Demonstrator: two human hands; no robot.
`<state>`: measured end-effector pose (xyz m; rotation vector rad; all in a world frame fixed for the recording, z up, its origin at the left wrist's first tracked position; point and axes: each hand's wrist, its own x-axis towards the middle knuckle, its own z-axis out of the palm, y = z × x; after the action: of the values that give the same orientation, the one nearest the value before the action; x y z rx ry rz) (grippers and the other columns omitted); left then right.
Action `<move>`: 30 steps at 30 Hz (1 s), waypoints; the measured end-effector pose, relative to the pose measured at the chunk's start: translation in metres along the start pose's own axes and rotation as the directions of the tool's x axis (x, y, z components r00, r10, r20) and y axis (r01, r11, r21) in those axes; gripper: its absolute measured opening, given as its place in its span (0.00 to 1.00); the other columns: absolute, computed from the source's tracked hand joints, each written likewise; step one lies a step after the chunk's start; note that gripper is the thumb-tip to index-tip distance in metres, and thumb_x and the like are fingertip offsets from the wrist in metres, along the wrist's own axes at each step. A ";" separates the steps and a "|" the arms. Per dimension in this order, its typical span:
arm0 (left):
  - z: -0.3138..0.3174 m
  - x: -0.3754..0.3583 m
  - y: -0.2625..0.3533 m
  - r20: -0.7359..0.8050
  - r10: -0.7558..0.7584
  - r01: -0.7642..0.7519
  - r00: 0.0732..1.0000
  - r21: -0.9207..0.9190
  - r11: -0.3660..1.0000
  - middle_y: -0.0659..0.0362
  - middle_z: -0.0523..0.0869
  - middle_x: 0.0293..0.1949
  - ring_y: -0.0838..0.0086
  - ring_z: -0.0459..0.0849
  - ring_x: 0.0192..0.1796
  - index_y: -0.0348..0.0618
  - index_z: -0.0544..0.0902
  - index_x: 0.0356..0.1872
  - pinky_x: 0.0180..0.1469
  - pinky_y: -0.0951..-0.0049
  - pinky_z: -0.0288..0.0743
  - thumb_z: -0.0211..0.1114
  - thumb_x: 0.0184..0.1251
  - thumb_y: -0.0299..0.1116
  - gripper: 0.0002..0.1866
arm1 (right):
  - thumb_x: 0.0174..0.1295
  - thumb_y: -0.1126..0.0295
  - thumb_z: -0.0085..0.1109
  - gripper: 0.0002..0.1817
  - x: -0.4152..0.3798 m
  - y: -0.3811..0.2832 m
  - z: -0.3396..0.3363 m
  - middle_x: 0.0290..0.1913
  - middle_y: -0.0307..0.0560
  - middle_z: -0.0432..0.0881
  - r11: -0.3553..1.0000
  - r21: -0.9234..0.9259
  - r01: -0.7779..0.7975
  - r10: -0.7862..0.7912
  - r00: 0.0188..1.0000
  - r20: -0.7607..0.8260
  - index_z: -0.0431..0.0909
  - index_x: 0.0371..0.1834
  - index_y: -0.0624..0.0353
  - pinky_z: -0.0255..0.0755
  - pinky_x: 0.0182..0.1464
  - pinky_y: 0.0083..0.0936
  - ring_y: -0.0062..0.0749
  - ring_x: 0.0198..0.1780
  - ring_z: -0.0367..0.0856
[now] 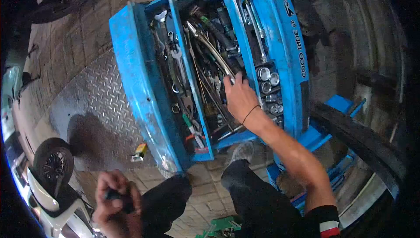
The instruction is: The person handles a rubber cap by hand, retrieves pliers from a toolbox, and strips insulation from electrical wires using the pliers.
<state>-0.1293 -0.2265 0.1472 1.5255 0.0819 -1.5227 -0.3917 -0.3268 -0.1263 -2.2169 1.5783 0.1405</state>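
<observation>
My right hand (241,98) reaches into the middle tray of a blue metal toolbox (131,67). Its fingers close round the near end of a long shiny metal tool (212,49), whose kind I cannot make out. A hammer (195,12) and several other hand tools lie jumbled around it. At the lower left, blurred, my left hand (114,198) is wrapped round a small black object (120,199), partly hidden by the fingers. Wrenches (177,56) lie in the toolbox's left tray, and sockets (264,75) sit in the right one.
The toolbox stands partly over a diamond-plate metal sheet (107,93) on paving. A small yellow and black box (140,151) lies near its corner. A spoked wheel (53,164) is at left, a blue metal frame (315,139) at right, and green metal (223,227) lies between my feet.
</observation>
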 end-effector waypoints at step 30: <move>-0.024 0.014 -0.016 0.342 0.423 -0.361 0.839 -0.233 0.903 0.58 0.66 0.35 0.69 0.66 0.33 0.43 0.68 0.38 0.36 0.69 0.67 0.68 0.57 0.19 0.16 | 0.59 0.78 0.57 0.17 0.024 0.006 -0.016 0.48 0.59 0.78 0.947 -0.061 0.314 -0.319 0.937 -0.138 0.72 0.53 0.66 0.82 0.41 0.49 0.55 0.45 0.84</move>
<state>-0.1182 -0.2103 0.1220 1.0116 -0.3177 -1.4103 -0.3907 -0.3561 -0.1209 -2.5273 1.2714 -0.0892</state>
